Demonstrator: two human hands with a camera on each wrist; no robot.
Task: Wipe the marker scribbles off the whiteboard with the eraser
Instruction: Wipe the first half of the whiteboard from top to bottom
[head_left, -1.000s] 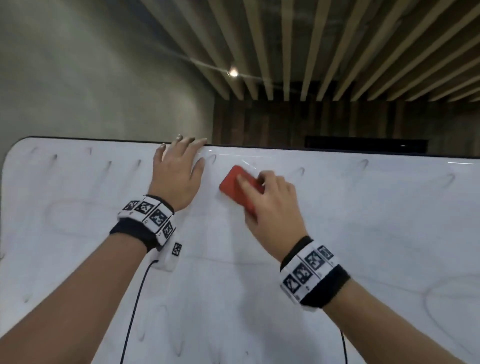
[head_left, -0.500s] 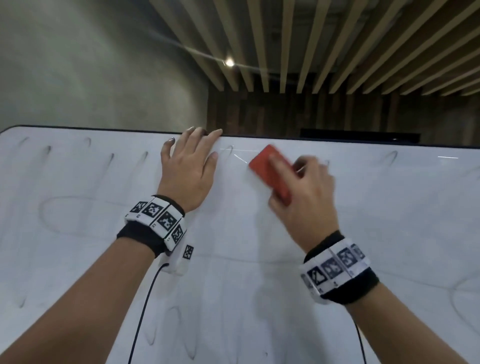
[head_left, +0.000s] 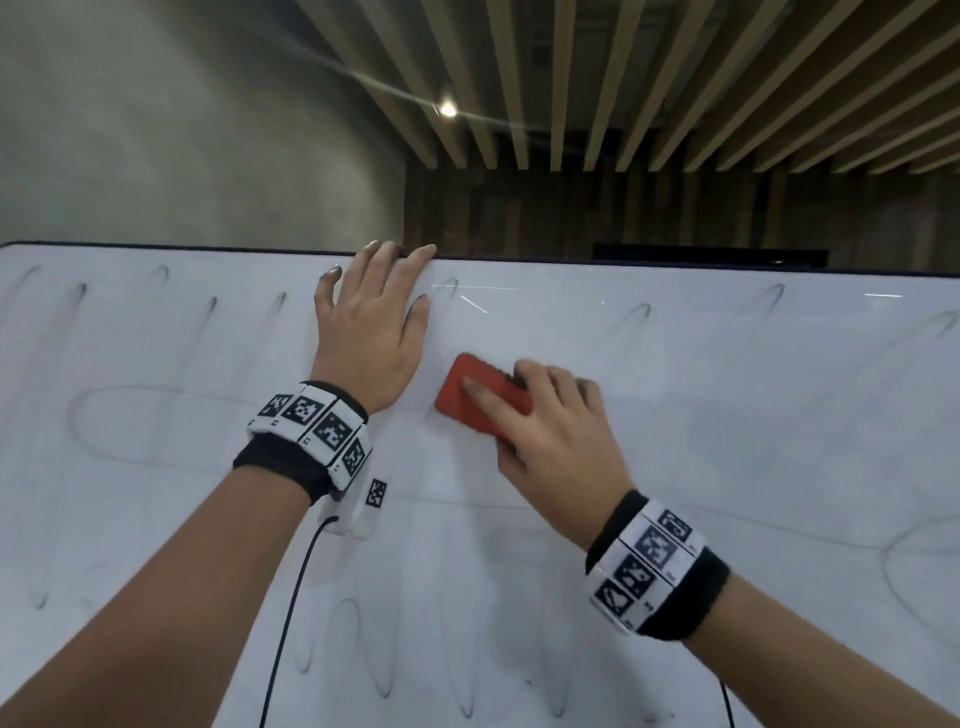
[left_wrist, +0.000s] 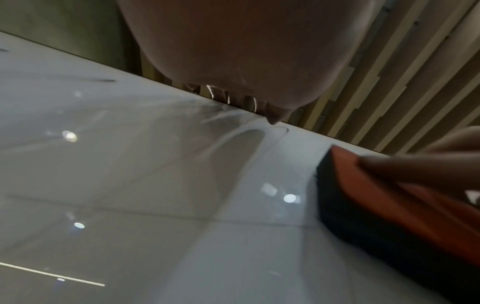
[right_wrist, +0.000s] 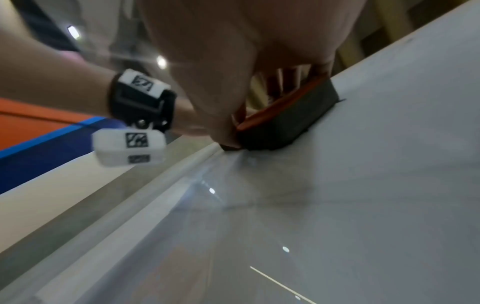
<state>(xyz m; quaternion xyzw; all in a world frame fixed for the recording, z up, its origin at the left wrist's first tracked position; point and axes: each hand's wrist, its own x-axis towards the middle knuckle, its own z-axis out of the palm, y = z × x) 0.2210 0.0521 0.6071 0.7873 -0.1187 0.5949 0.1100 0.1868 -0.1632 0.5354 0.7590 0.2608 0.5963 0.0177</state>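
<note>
The whiteboard (head_left: 727, 467) fills the lower head view, streaked with faint grey marker loops (head_left: 631, 317) near its top edge and lower down. My right hand (head_left: 550, 441) grips a red eraser (head_left: 467, 400) with a dark felt face (right_wrist: 288, 121) pressed flat to the board, just right of my left hand. My left hand (head_left: 371, 332) lies flat on the board with straight fingers, the fingertips at its top edge. In the left wrist view the eraser (left_wrist: 389, 205) sits at the right with a finger across it.
Behind the board's top edge (head_left: 571, 258) are a grey wall and a slatted wooden ceiling. A cable (head_left: 291, 597) hangs from my left wrist band down across the board. The left wrist band (right_wrist: 140, 96) shows in the right wrist view.
The right hand has drawn the eraser down and to the left from near the top edge to beside the left hand. The left hand has stayed flat on the board.
</note>
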